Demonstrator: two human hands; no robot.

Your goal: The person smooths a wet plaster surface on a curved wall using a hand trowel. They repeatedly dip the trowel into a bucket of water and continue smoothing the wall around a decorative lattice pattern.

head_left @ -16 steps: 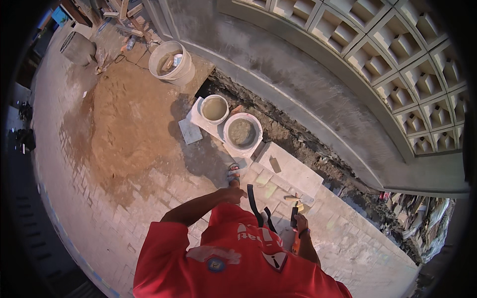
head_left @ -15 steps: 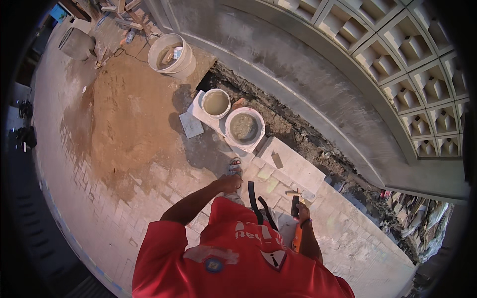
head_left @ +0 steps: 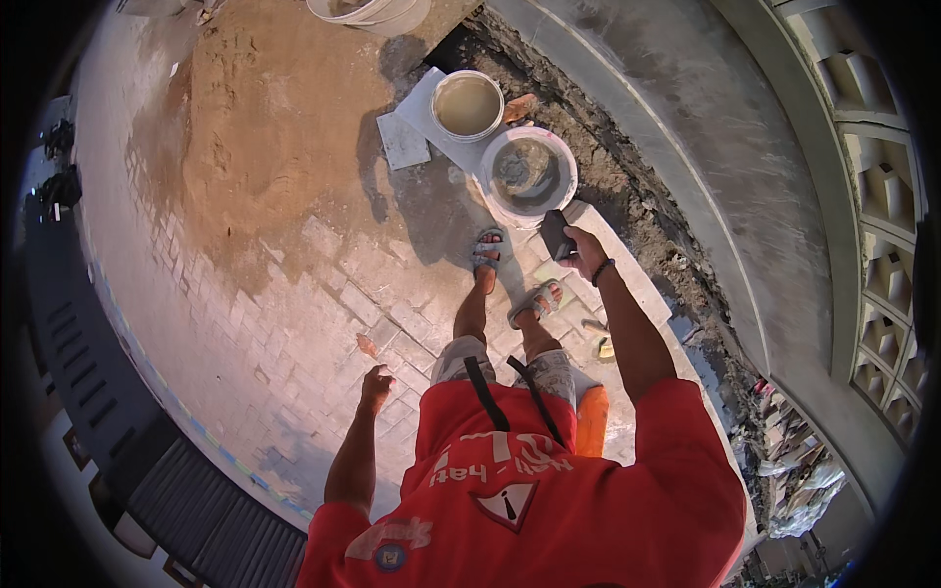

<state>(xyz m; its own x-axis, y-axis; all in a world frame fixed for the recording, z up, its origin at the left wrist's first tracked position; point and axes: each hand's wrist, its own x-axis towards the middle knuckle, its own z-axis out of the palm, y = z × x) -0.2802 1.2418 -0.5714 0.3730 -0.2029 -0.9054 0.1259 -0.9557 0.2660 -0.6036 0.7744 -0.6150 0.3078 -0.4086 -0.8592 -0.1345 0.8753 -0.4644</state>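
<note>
My right hand (head_left: 587,254) is closed on a dark, flat, rectangular slab (head_left: 556,235), whose kind I cannot make out. It is beside the near rim of a white bucket (head_left: 498,201) holding wet grey mortar (head_left: 524,169). Just beyond stands a smaller white bucket (head_left: 469,105) with murky grey-brown liquid in it. Low on the left, above the paving, my left hand (head_left: 375,386) hangs with its fingers loosely apart and nothing visible in them. A small reddish fragment (head_left: 367,345) lies on the paving near it.
A pale slab (head_left: 647,294) runs along a rubble-filled trench (head_left: 627,167) below the grey wall (head_left: 686,108). Sand (head_left: 265,127) spreads on the left, beside a light tile (head_left: 403,141). A large bucket (head_left: 392,15) stands farther off. Small tools (head_left: 600,338) lie near my feet.
My right hand has reached forward with the dark slab, from beside my body to the mortar bucket. My left hand has drawn back to the left. The view has shifted nearer the buckets.
</note>
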